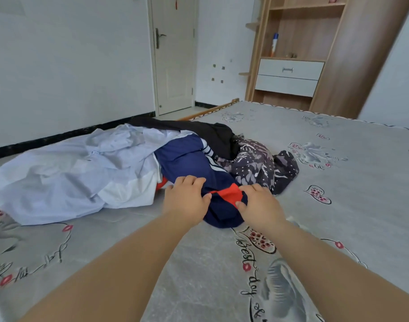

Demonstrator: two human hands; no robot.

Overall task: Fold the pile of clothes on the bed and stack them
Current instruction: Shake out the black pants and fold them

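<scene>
Clothes (138, 163) lie heaped and unfolded at the bed's (338, 182) ten o'clock side. Both hands sit at the heap's six o'clock edge: left hand (186, 198) and right hand (260, 205) each pinch the navy garment (189, 159) beside its red patch. First item looks just picked; next, pull it free and spread it flat.

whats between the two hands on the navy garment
In the head view, a red panel of the navy garment lies between the left hand and right hand.
</scene>
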